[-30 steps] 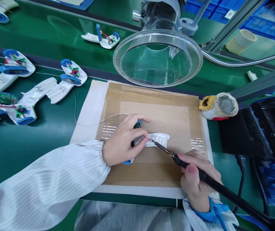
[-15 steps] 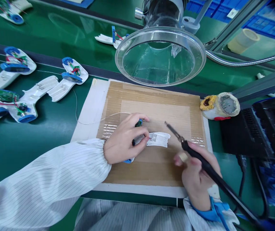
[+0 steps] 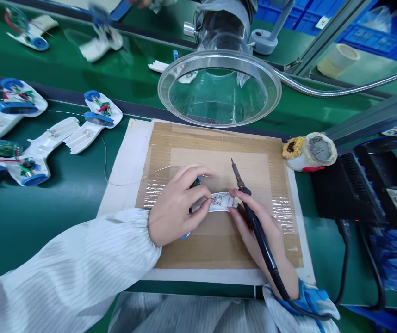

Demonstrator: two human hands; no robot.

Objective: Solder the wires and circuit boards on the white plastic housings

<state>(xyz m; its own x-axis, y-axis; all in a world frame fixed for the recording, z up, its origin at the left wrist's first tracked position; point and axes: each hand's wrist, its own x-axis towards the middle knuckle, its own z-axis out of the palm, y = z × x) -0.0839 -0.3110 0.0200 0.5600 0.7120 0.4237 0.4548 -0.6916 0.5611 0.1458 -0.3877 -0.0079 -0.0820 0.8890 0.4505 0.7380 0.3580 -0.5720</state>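
My left hand point(image 3: 179, 206) bends over a white plastic housing point(image 3: 220, 202) on the cardboard mat. Its thumb and index finger are pinched together at the housing; whatever is between them is too small to make out. Under that hand, bits of green circuit board and a blue rim point(image 3: 185, 235) show, mostly hidden. My right hand point(image 3: 266, 226) holds a black soldering iron point(image 3: 259, 226), tip pointing up and away from the housing. The right thumb and index fingertips touch the housing's right end, close to a small pale piece point(image 3: 237, 200). A thin solder wire point(image 3: 160, 170) runs to my left hand.
Similar white housings point(image 3: 103, 113) with blue rims lie on the green bench at left. A clear fume hood point(image 3: 219, 118) hangs over the mat's far edge point(image 3: 212, 129). At right stand a cup with yellow sponge point(image 3: 293, 148) and a black box point(image 3: 347, 189). Behind, a person's hand point(image 3: 142, 2) shows.
My right hand has moved left with the soldering iron, onto the housing's right end; the iron now points more upward. A blurred white housing has appeared at the back left. My left hand stays almost in place.
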